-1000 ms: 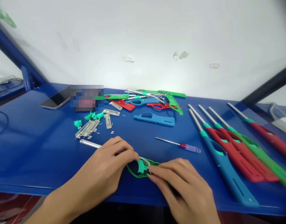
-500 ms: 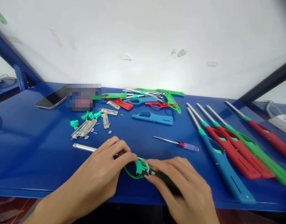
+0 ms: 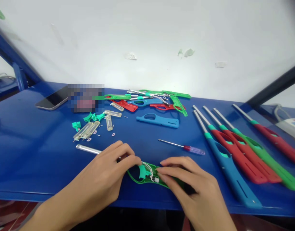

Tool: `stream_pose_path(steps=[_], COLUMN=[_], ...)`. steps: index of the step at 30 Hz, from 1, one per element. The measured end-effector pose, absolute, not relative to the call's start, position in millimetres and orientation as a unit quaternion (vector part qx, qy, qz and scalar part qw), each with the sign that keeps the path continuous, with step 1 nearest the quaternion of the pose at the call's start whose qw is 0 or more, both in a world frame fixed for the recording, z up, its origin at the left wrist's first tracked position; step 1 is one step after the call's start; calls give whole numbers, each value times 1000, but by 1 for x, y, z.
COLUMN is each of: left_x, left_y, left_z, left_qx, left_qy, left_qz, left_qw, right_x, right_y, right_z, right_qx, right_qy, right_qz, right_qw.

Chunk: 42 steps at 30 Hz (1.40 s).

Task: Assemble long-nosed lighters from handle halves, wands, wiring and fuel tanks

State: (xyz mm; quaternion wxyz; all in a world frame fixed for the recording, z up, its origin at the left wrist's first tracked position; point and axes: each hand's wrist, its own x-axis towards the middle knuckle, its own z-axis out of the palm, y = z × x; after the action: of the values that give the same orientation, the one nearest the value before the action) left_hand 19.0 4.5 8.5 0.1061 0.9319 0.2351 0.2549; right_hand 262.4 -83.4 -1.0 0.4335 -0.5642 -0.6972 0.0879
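Green shell (image 3: 147,182): before you, open, white wires (image 3: 151,170) inside.
Left hand (image 3: 107,173): your fingers close around its front.
Right hand (image 3: 197,183): fingers slightly apart; any hold, I cannot tell.

trigger (image 3: 142,172) in handle shell (image 3: 163,183) | screwdriver (image 3: 187,148) behind handle shell | fuel tanks (image 3: 93,129) left, lighters (image 3: 242,158) right of screwdriver

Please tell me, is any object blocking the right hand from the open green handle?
Nothing visible: the right hand is at the open green handle, covering one end. The screwdriver lies beyond, not between.
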Motion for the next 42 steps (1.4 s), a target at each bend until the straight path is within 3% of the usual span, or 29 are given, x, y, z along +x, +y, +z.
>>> stream_pose_path(steps=[15, 42], left_x=[15, 15], left_y=[0, 0], left_z=[2, 1], left_qx=[924, 920], left_qy=[236, 238], left_qz=[272, 281], left_qw=[130, 135], right_x=[259, 253], right_y=[-84, -86], right_z=[-5, -8], right_qx=[-560, -577], right_qy=[-726, -709], right_qz=[44, 103], right_qw=[395, 393])
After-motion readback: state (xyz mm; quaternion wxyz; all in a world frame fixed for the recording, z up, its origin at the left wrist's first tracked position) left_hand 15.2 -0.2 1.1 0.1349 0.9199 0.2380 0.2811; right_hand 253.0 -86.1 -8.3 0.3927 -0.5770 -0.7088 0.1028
